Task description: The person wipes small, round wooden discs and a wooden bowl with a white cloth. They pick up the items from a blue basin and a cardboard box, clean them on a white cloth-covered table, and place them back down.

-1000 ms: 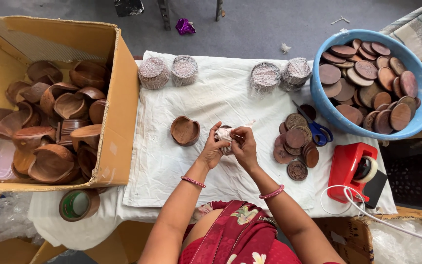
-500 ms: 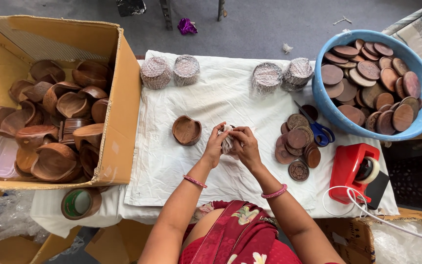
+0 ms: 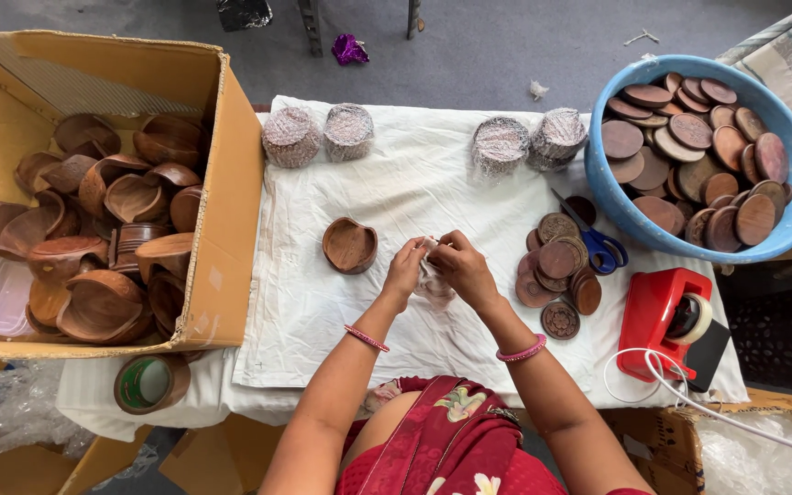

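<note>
The left hand (image 3: 405, 268) and right hand (image 3: 463, 268) meet over the middle of the white cloth (image 3: 396, 197), fingers of both pinched together on a small wad of pale netting wrap (image 3: 433, 282), crumpled and translucent, partly hidden between the palms so what it covers cannot be told; a moment ago the hands sat slightly further left and the bundle showed more between the fingertips, now it hangs lower under the right palm; just left lies a single wooden bowl (image 3: 349, 245), unmoved; right, a pile of carved wooden discs (image 3: 556, 270) and blue-handled scissors (image 3: 598, 243); beyond, a red tape dispenser (image 3: 657, 316), four wrapped stacks (image 3: 291, 136), a blue tub (image 3: 786, 234) of discs, a cardboard box (image 3: 222, 211) of bowls.
</note>
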